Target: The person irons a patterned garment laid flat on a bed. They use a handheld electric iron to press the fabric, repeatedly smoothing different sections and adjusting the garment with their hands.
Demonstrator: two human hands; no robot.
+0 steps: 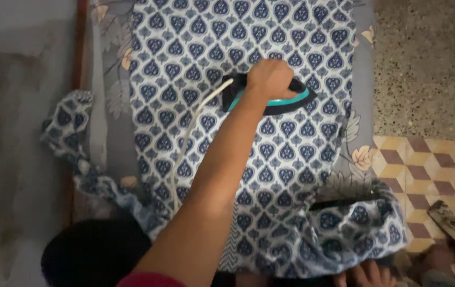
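Note:
My left hand (270, 78) is shut on the handle of a black and teal clothes iron (296, 100). The iron lies flat on a white cloth with a blue leaf-shaped print (195, 64), its tip pointing right. A white cord (185, 143) runs from the iron's left end down towards me. My forearm stretches from a red sleeve at the bottom edge up to the iron. Only the fingers of my right hand (367, 275) show at the bottom edge, next to the bunched hem of the cloth (344, 234). What they hold is hidden.
The cloth is spread over a grey floral pad (363, 79) on the floor. Speckled stone floor (429, 58) lies to the right, with yellow and brown patterned tiles (429, 165) below it. A grey stained wall (15, 133) is on the left. A dark rounded shape (94, 255) sits at bottom left.

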